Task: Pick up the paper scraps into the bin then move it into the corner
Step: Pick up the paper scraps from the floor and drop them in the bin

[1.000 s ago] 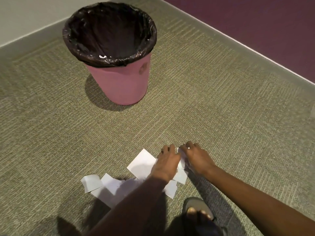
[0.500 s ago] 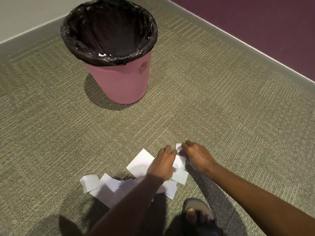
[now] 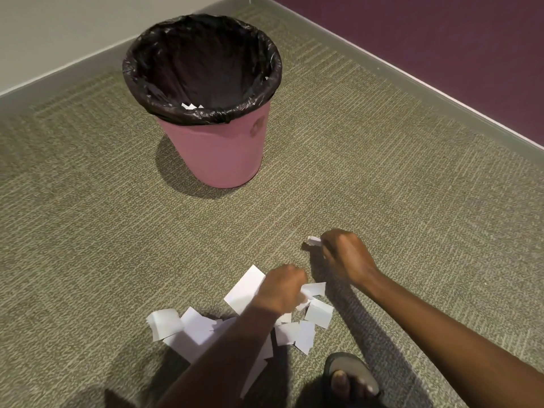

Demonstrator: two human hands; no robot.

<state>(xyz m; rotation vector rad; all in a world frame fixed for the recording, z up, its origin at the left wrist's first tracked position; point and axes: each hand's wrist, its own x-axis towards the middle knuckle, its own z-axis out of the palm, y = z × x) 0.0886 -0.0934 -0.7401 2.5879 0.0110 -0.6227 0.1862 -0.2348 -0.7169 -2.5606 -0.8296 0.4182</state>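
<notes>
Head view: right hand's (image 3: 344, 257) grip pinches one scrap (image 3: 313, 240), left hand's (image 3: 279, 290) grip curls on the paper scraps (image 3: 191, 325) heaped on the carpet (image 3: 88, 231), well apart from the bin (image 3: 217, 151), so bunch several, squeeze firmly, and release only above its liner (image 3: 164, 92).

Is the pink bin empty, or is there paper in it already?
Not empty. White scraps show inside the pink bin, just behind the near rim of its black liner.
</notes>
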